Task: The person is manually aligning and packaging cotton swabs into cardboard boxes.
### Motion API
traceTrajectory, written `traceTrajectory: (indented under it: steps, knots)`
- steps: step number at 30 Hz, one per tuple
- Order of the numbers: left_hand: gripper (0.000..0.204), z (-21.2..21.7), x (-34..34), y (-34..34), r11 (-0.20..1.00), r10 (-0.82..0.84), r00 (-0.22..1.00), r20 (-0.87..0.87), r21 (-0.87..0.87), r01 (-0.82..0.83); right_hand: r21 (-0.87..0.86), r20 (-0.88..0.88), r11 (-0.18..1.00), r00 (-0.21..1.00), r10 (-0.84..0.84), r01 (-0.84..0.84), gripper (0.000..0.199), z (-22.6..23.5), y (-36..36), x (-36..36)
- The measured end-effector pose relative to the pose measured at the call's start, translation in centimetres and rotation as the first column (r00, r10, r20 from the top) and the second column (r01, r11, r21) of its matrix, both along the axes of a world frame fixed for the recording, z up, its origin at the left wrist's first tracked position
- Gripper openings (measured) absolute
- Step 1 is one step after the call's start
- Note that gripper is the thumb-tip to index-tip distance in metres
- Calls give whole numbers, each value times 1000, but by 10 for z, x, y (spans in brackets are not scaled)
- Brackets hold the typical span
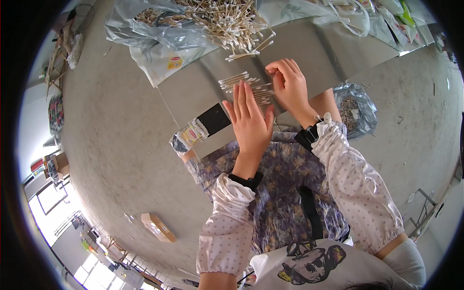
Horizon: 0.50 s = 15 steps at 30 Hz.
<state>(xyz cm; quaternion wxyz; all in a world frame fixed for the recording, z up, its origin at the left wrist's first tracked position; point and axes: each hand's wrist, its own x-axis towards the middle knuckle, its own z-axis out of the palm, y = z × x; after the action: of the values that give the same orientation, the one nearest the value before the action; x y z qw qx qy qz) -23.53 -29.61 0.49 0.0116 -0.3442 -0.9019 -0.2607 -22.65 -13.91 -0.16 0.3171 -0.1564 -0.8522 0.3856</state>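
Note:
My left hand lies flat, fingers stretched out, across a small row of cotton swabs on the grey table board. Swab tips show on both sides of its fingers. Just right of that row is my right hand, its fingers curled in and close to the swab ends; whatever they may hold is hidden. Beyond both hands rises a large loose heap of cotton swabs, partly inside a clear plastic bag. Several stray swabs lie at the heap's near edge.
To the left, a filled swab pack with a yellow label sits beside a black pad at the board's near edge. A plastic bag of swabs stands low on the right. A cardboard box lies on the floor.

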Motion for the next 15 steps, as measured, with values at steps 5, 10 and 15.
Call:
traceTrajectory:
  steps: [5,10,15]
  knots:
    - [93,3,-7,5,990,-2,999,-45,-139,-4,-1,-26,1000,1000,2,-2,20,1,-8,-4]
    - [103,3,16,2,971,-43,999,-13,-237,39,34,-15,999,1000,-4,4,20,-1,-3,1]
    - [105,9,31,-10,952,-58,998,33,-298,65,41,-16,999,1000,-1,1,20,-1,-3,1]
